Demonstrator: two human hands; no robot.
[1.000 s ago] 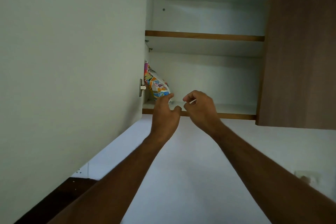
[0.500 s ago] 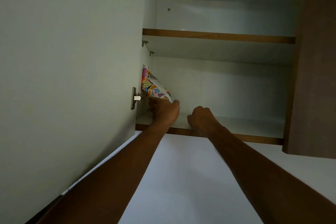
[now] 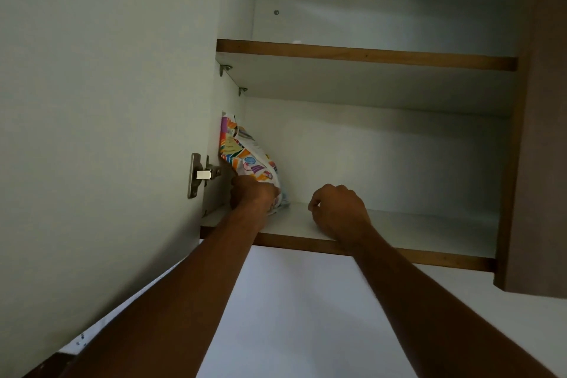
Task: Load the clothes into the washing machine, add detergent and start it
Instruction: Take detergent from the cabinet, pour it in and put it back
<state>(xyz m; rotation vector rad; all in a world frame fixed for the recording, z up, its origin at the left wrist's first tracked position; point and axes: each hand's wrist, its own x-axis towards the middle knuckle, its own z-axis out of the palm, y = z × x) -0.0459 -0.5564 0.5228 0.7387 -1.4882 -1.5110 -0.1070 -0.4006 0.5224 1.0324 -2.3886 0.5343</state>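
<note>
One detergent bag [image 3: 245,156] in cupboard [image 3: 383,156] corner, left hand [image 3: 254,196] gripping its base, right hand [image 3: 337,209] curled empty beside

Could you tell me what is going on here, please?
A person is reaching up into a wall cabinet whose door stands open on the left. The left hand grips the bottom of a colourful bag, probably the detergent, which leans in the left corner of the lower shelf. The right hand rests on that shelf with its fingers curled, holding nothing. The bag has not yet been lifted off the shelf.
</note>
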